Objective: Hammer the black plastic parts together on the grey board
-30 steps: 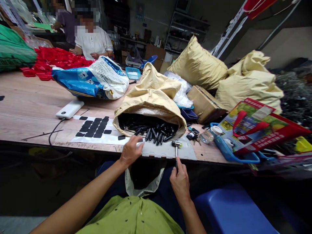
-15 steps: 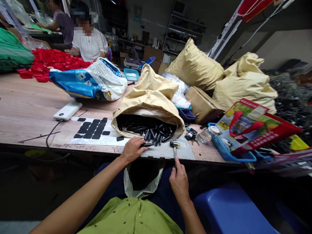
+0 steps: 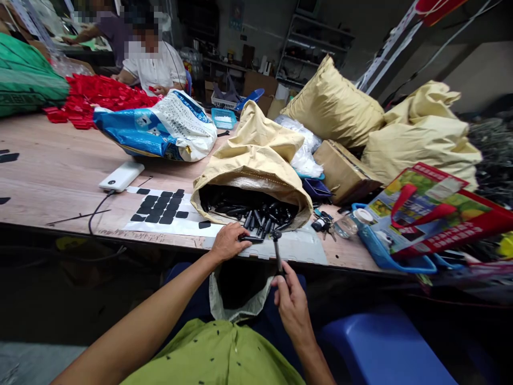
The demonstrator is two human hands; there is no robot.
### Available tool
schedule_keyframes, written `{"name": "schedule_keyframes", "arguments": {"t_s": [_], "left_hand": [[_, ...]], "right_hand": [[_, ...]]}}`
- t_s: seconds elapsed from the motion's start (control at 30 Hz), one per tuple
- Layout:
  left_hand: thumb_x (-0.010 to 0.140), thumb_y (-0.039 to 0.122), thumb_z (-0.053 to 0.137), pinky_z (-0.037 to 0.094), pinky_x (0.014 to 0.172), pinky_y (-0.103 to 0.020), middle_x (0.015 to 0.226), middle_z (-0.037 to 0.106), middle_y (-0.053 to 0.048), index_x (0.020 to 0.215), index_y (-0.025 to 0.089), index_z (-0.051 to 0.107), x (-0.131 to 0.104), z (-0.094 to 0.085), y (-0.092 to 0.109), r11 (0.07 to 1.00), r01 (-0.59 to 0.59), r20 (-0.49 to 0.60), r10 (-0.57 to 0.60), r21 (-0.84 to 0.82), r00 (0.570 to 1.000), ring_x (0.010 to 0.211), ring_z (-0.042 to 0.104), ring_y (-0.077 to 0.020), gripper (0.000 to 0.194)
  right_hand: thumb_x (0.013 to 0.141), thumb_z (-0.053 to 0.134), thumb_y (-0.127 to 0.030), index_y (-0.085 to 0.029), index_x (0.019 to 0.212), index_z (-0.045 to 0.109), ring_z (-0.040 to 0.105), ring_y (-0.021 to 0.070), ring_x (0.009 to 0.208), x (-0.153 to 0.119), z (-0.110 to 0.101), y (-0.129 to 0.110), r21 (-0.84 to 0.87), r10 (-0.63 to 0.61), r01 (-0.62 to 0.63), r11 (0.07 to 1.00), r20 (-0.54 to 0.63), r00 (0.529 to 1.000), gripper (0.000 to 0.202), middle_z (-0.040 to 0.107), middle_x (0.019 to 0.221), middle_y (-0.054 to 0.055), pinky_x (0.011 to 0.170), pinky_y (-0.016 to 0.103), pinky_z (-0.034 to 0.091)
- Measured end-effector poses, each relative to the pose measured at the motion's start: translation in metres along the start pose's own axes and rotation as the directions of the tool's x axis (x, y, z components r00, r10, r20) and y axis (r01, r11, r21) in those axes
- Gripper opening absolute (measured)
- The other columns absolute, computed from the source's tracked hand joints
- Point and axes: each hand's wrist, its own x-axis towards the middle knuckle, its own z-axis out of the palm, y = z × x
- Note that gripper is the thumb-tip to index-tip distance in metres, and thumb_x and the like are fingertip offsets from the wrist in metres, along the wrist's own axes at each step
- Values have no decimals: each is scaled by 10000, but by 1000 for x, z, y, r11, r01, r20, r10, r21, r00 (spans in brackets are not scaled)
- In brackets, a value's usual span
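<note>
At the table's front edge my left hand (image 3: 230, 242) is closed on a slim black piece (image 3: 252, 239), which points to the right. My right hand (image 3: 292, 299) grips the dark handle of a small hammer (image 3: 277, 248), its head raised just right of that piece. Right behind both lies an open beige sack (image 3: 252, 160), its mouth facing me, with many black tube-like pieces (image 3: 258, 220) spilling out. A grey sheet (image 3: 308, 247) lies flat under the work spot. Below the edge, an open pale bag (image 3: 216, 299) rests on my lap.
Left are a white sheet with black patches (image 3: 160, 208), a white power bank (image 3: 121, 177) with a cable, and a blue-white sack (image 3: 160, 128). Right are keys (image 3: 324, 222), a jar, a blue basket (image 3: 372, 246) and a red bag. Two people sit behind red pieces (image 3: 100, 99).
The hammer has tilted and moved left towards the black piece, its head lifted off the sheet. My left hand keeps its hold. The whole view has shifted slightly.
</note>
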Motion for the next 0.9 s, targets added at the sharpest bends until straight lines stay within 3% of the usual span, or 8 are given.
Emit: {"name": "schedule_keyframes", "arguments": {"t_s": [0.07,0.13,0.37,0.5,0.67,0.9], "left_hand": [[800,351,802,435,826,-329,891,662,-19,979,250,767,1,0,-2,1000,6,11,-6,-18,1000,932,585,-222,209],[799,347,804,429,821,-325,887,665,-18,978,254,776,1,1,-3,999,9,11,-9,-31,1000,928,584,-219,204],[780,336,824,410,796,-315,868,653,-18,936,246,790,1,1,-1,998,20,-9,-21,-60,1000,894,568,-209,183],[776,312,823,400,776,-316,846,641,-12,894,252,792,1,1,1,997,38,-16,-39,-65,999,875,562,-207,136],[775,327,821,402,792,-323,857,654,-16,938,250,793,1,1,1,997,29,-17,-30,-66,999,889,569,-214,182],[747,274,811,411,809,-325,874,658,-14,935,233,767,0,-2,2,997,6,-3,-7,-75,1000,895,571,-214,197]], "right_hand": [[1010,457,-442,-184,1513,486,523,111,509,-3,9,-11,61,53,-61,996,129,990,566,709,865,23,486,227,461],[1011,456,-425,-195,1542,455,541,112,533,-4,15,-19,45,52,-61,997,180,982,578,710,882,24,520,226,476],[1011,456,-334,-226,1510,520,627,147,719,1,24,-28,-39,-126,134,990,171,977,515,718,925,44,705,245,534],[1012,454,-332,-214,1485,552,614,151,729,3,25,-28,-67,-84,100,993,216,973,498,704,905,42,709,249,524],[1003,465,-399,-212,1501,530,575,148,685,0,23,-26,-37,-57,63,997,141,988,536,693,895,43,674,252,508],[972,503,-449,-211,1501,522,566,144,683,-2,21,-15,56,39,-48,997,144,989,580,676,875,30,639,246,490]]}}
